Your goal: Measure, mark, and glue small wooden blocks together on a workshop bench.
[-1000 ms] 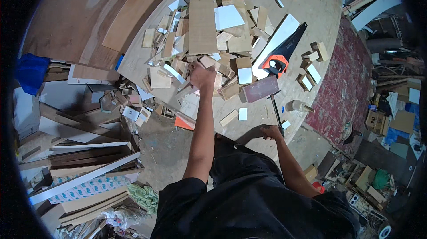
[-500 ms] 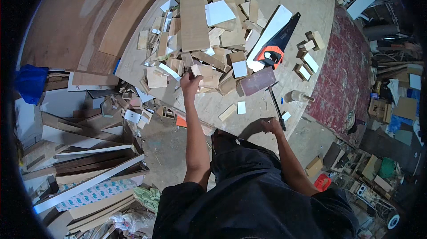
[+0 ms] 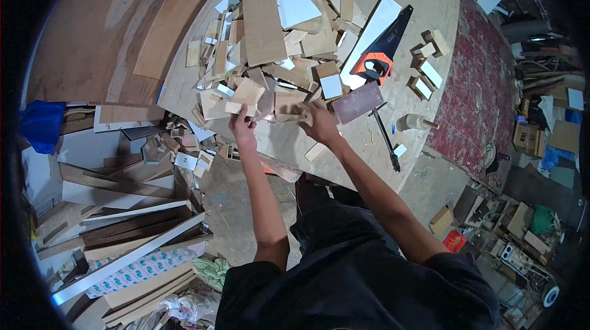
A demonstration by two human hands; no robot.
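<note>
My left hand point(image 3: 244, 133) is closed on the near edge of a pale wood block point(image 3: 247, 93), lifted at the front of a scrap heap on the worktable. My right hand point(image 3: 319, 124) has its fingers curled at the right end of another wood block point(image 3: 287, 104), at the heap's front edge; its fingertips are partly hidden. Right of that hand lie a purplish-brown board point(image 3: 357, 103) and a hammer point(image 3: 386, 141) with a dark handle. Farther off, a handsaw point(image 3: 384, 53) with an orange grip rests partly on a long white board point(image 3: 373, 35).
A large flat board point(image 3: 261, 23) lies over the heap of offcuts. Several small blocks point(image 3: 431, 73) and a jar point(image 3: 413, 122) with a stick in it stand at the right. Stacked planks point(image 3: 129, 207) fill the floor at left, and scrap point(image 3: 522, 225) lies at lower right.
My right hand has left the hammer's handle end and moved left to the block at the heap. My left hand has shifted slightly left and toward me, with a block raised in it.
</note>
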